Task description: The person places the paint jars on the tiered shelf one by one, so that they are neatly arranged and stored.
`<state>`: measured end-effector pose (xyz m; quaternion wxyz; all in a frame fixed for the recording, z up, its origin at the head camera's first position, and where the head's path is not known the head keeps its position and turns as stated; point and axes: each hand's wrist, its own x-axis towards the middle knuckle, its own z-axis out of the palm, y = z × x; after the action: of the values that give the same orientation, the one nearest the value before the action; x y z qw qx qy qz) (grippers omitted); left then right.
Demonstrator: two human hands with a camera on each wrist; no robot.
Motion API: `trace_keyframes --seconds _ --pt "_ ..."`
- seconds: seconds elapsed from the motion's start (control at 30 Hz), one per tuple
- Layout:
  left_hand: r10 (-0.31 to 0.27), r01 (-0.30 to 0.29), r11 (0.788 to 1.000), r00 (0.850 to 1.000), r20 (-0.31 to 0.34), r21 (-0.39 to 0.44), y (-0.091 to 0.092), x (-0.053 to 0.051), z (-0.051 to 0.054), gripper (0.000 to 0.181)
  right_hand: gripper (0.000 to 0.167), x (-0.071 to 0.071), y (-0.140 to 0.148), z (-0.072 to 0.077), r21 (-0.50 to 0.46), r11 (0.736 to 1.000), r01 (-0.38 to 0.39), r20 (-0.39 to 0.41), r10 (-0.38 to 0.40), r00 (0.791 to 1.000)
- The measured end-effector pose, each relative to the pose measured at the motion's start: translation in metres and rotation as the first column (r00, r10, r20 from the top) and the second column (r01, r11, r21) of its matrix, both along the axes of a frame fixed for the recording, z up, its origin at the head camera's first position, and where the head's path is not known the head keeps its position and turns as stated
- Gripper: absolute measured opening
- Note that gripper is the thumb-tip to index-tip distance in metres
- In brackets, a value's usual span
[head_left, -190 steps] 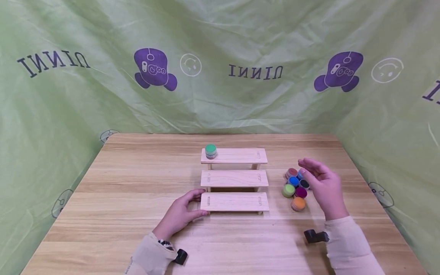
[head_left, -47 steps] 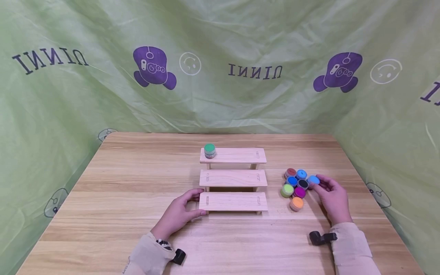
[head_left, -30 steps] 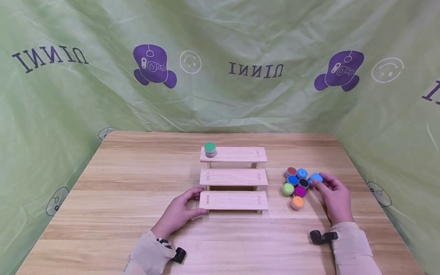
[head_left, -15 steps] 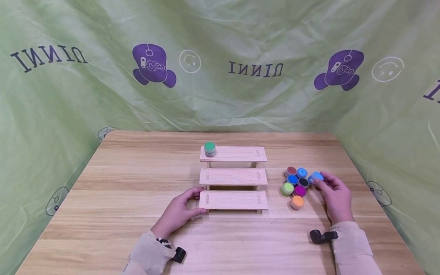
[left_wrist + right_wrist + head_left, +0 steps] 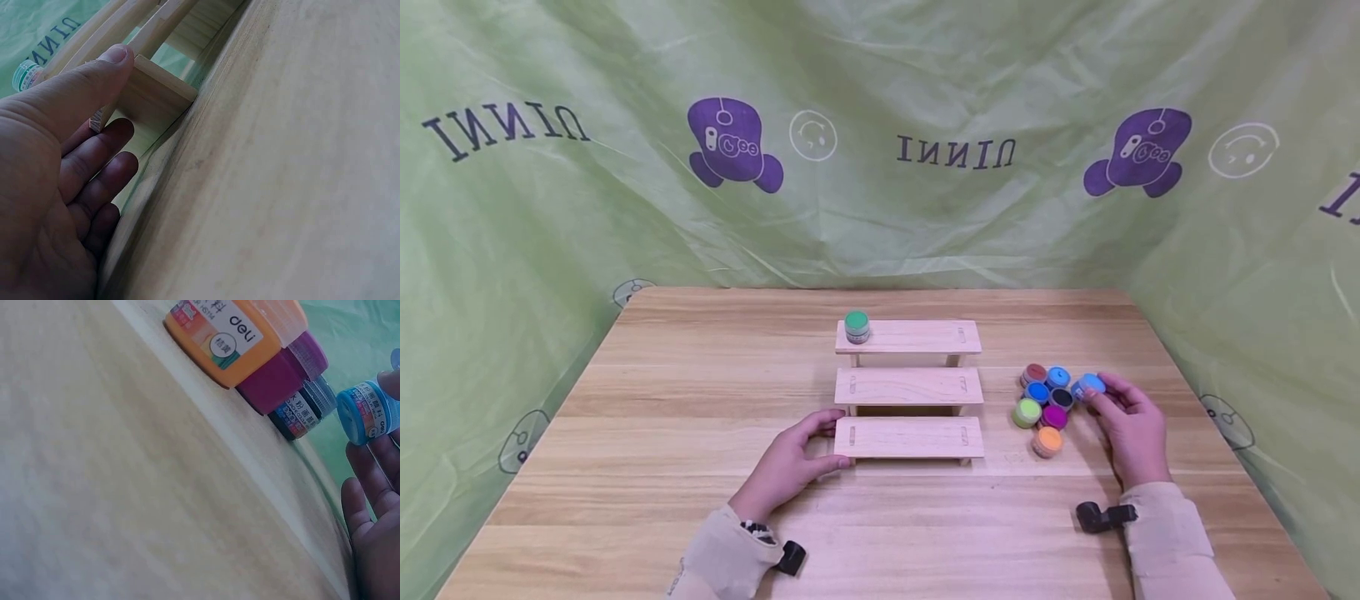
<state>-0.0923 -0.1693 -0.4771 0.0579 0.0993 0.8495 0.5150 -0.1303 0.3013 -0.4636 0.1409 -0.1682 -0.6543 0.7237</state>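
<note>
A three-tier wooden stand (image 5: pixel 910 437) is on the table, with a green-lidded paint jar (image 5: pixel 857 327) on the left of its back tier. My left hand (image 5: pixel 790 465) holds the left end of the front tier. Its thumb lies on the front edge in the left wrist view; the lower fingers are loosely bent. My right hand (image 5: pixel 1133 433) pinches a light blue paint jar (image 5: pixel 365 412) between thumb and fingers. That jar is tilted and raised off the table, just right of a cluster of jars, including a black one (image 5: pixel 1062 400) and a magenta one (image 5: pixel 1054 417).
Also in the cluster are an orange jar (image 5: pixel 1047 442) at the front, a lime green jar (image 5: pixel 1027 412), a brown-red jar (image 5: pixel 1033 375) and two blue ones. A green printed curtain (image 5: pixel 880 217) surrounds the back and sides of the wooden table (image 5: pixel 700 350).
Since the earliest frame my right hand has come down right of the jars and taken the light blue jar, which then rose slightly and tilted. My left hand stays at the stand.
</note>
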Motion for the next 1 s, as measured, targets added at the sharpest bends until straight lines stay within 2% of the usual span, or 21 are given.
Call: trace_keyframes --seconds 0.37,0.6,0.83,1.0 --pt "0.001 -0.001 1.000 1.000 -0.001 0.002 0.001 0.000 0.001 0.069 0.047 -0.001 -0.004 0.008 0.038 0.999 -0.014 -0.016 0.014 1.000" --pt "0.003 -0.003 1.000 1.000 -0.004 0.001 0.000 0.001 0.001 0.069 0.051 0.001 -0.011 0.014 0.031 0.999 -0.042 -0.014 0.042 0.999" --pt "0.004 -0.004 1.000 1.000 -0.005 0.004 0.000 0.001 0.001 0.069 0.050 0.001 -0.016 0.018 0.114 0.990 -0.084 -0.032 0.088 0.996" --pt "0.008 -0.008 1.000 1.000 -0.013 -0.002 0.001 0.001 0.000 0.067 0.048 0.002 -0.022 0.024 0.132 0.987 -0.095 -0.042 0.101 0.994"
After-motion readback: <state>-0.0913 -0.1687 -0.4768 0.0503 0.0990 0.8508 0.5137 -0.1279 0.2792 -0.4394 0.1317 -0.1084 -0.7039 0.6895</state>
